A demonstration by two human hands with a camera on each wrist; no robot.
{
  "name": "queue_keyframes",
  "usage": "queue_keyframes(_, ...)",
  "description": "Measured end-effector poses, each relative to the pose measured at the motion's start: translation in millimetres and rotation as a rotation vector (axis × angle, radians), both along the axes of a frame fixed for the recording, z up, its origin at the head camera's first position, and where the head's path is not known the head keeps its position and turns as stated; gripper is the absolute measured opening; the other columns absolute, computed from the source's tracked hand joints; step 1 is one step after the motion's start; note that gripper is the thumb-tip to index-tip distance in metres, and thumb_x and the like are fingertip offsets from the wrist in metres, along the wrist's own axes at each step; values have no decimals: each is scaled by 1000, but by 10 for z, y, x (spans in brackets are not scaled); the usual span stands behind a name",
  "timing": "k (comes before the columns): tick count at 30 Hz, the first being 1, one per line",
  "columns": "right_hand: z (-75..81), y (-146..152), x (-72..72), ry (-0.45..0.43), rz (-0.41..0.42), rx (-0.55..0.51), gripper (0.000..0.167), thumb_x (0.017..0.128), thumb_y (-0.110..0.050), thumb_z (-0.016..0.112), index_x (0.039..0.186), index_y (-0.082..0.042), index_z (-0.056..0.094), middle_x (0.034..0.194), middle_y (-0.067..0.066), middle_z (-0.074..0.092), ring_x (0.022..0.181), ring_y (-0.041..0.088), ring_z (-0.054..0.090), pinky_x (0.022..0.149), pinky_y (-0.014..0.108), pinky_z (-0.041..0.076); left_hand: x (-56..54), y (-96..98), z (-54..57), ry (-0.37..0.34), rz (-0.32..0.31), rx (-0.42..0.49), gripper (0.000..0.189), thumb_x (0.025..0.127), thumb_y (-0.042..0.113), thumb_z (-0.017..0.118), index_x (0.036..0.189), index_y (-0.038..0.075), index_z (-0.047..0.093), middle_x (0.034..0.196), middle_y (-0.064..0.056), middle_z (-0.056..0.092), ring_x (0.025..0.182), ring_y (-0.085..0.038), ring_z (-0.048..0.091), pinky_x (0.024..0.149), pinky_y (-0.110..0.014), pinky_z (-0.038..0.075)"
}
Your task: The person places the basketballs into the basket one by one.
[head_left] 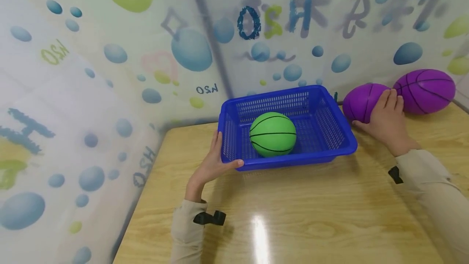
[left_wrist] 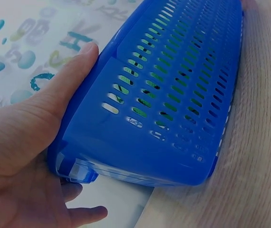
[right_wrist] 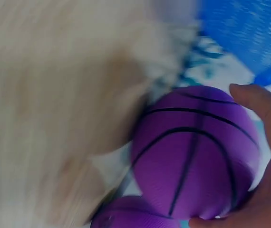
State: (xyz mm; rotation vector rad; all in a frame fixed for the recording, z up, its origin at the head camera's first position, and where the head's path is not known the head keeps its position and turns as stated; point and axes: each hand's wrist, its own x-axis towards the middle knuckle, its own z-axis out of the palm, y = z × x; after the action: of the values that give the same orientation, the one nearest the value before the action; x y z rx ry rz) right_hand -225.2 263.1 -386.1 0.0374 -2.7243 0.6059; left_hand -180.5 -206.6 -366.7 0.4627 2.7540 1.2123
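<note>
A blue plastic basket [head_left: 286,161] with slotted walls stands on the table, and a green toy basketball [head_left: 272,134] lies inside it. My left hand [head_left: 212,164] grips the basket's near left corner, thumb over the rim; in the left wrist view the thumb lies along the blue rim [left_wrist: 108,47]. To the right of the basket, my right hand [head_left: 390,123] holds a purple toy basketball [head_left: 360,101], with thumb and fingers spread around its side. The right wrist view shows this purple ball [right_wrist: 197,152] between thumb and fingers.
A second purple basketball [head_left: 426,91] sits right beside the held one, near the wall. The wooden table [head_left: 311,211] meets a patterned wall sheet [head_left: 227,68] at the back; its left edge runs beside another sheet [head_left: 91,133].
</note>
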Motion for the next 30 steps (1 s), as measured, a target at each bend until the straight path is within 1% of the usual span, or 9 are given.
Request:
queue_keyframes(3, -56, 20, -47, -34, -60, 51, 119, 73, -29, 77, 136, 20, -13, 139, 45, -9, 125, 63, -3, 95, 70, 14, -10, -1, 9, 5, 1, 0, 116, 76, 43, 75, 149, 10, -9, 153, -4, -17, 139, -27, -2, 108, -47, 14)
queue_keyframes(8, -82, 33, -73, 7, -120, 73, 121, 69, -26, 80, 137, 20, -8, 140, 45, -3, 123, 64, 6, 92, 72, 19, -30, 1, 1, 1, 4, -13, 116, 76, 45, 74, 149, 10, -9, 153, -4, -17, 139, -26, -4, 108, -47, 13)
queue_keyframes(16, -91, 36, -70, -17, -130, 43, 124, 72, -32, 79, 139, 15, -14, 143, 40, -11, 128, 59, -5, 94, 71, 16, -35, 13, -7, -2, 8, -2, 116, 76, 44, 75, 149, 12, -10, 153, -3, -17, 139, -26, -3, 108, -49, 14)
queue_keyframes(18, -118, 35, -67, 30, -147, 39, 123, 70, -32, 80, 139, 16, -10, 142, 41, -7, 128, 60, 0, 95, 70, 16, -30, 15, -8, -4, 6, 2, 116, 76, 44, 74, 149, 12, -10, 153, -3, -17, 139, -27, -2, 108, -50, 15)
queue_keyframes(20, -153, 27, -62, 100, -173, 32, 123, 67, -32, 82, 140, 17, -4, 140, 44, 2, 125, 61, 9, 96, 69, 19, -19, 12, -4, -12, 8, 4, 116, 76, 45, 74, 149, 13, -10, 153, -2, -18, 139, -27, -3, 108, -50, 15)
queue_keyframes(22, -186, 20, -60, 171, -197, 10, 122, 64, -30, 84, 140, 18, 2, 138, 44, 10, 121, 61, 18, 96, 67, 21, -12, 4, 1, -15, 8, 3, 116, 76, 45, 74, 149, 13, -11, 153, -2, -18, 139, -26, -3, 108, -50, 15)
queue_keyframes(24, -205, 25, -63, 222, -202, -25, 120, 61, -27, 86, 139, 18, 6, 135, 44, 15, 118, 60, 22, 98, 65, 21, -9, -5, 6, -14, 12, 1, 116, 76, 44, 74, 149, 13, -11, 153, -1, -18, 139, -26, -3, 108, -50, 15)
queue_keyframes(27, -194, 56, -59, 216, -195, -86, 118, 62, -25, 86, 139, 16, 6, 134, 42, 15, 117, 59, 21, 99, 64, 18, -15, -10, 13, 4, 4, 6, 116, 76, 43, 75, 149, 12, -10, 153, -2, -17, 139, -27, -2, 107, -51, 16)
queue_keyframes(30, -157, 96, -37, 167, -185, -119, 116, 63, -22, 85, 138, 16, 5, 132, 42, 15, 114, 61, 21, 96, 66, 18, -21, -4, 9, 7, -10, 17, 116, 76, 42, 75, 149, 12, -10, 153, -2, -17, 139, -28, -1, 107, -51, 17)
